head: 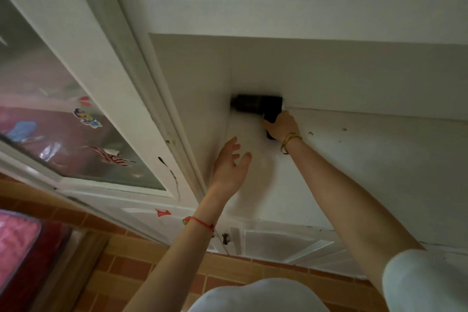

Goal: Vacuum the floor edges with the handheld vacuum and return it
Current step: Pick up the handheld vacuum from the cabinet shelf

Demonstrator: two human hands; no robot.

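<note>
A black handheld vacuum lies on a white shelf, its barrel pushed into the back left corner against the wall. My right hand is closed around the vacuum's handle, which is mostly hidden by the fingers. My left hand hovers open over the shelf, fingers spread, a short way in front of the vacuum and not touching it.
A white cabinet with a glass door carrying stickers stands to the left of the shelf. Another white shelf sits above. White cupboard doors are below, over an orange tiled floor. A pink cloth is at the lower left.
</note>
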